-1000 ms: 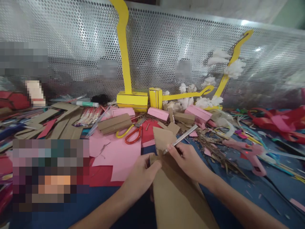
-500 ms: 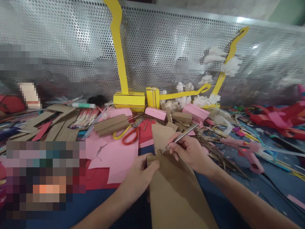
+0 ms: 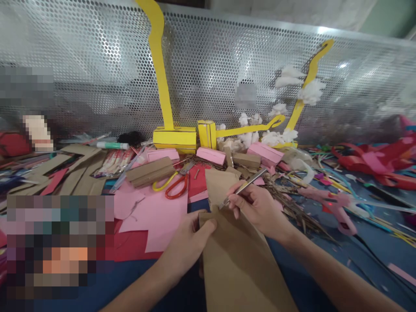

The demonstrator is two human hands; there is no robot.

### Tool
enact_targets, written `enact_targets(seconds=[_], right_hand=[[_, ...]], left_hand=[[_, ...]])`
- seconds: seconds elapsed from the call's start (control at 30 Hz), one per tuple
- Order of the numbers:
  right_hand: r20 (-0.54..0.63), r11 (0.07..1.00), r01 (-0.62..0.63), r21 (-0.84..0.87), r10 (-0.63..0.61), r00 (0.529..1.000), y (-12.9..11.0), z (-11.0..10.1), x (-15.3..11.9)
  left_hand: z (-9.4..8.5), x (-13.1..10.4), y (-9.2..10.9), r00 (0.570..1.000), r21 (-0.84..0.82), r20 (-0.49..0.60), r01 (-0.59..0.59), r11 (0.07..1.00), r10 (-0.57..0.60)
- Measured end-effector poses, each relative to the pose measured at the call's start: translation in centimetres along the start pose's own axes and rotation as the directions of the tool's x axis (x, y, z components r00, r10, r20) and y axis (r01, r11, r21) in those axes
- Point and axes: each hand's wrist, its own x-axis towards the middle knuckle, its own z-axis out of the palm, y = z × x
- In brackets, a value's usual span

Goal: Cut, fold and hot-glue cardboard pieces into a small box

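Hands [image 3: 190, 237] at cardboard [image 3: 242, 268], likely knife [image 3: 249, 180] in right; scissors [image 3: 184, 170], twigs [image 3: 297, 213] near.

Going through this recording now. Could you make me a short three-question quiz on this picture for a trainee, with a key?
1. Multiple choice: what does the left hand grip?
a) a marker
b) brown cardboard
c) a yellow paper strip

2. Look at the right hand. True or false: it holds a pink glue gun.

3. Fill in: the scissors have one yellow handle and one ____ handle.

Key:
1. b
2. False; it holds a slim silver tool.
3. red
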Motion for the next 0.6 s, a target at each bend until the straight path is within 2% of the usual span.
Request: enact_targets(seconds=[0.3,0.6], right_hand=[[-0.006,1.0,-0.003,-0.008,0.002,1.0,0.17,-0.13,0.13],[-0.004,1.0,0.014,-0.004,-0.014,1.0,-0.22,-0.29,0.16]], left_hand=[[0.03,-0.15,0.21,1.0,0.001,-0.006,0.001,1.0,-0.001],[0.11,-0.16,0.15,0.998,0.013,0.008,0.054,0.998,-0.055]])
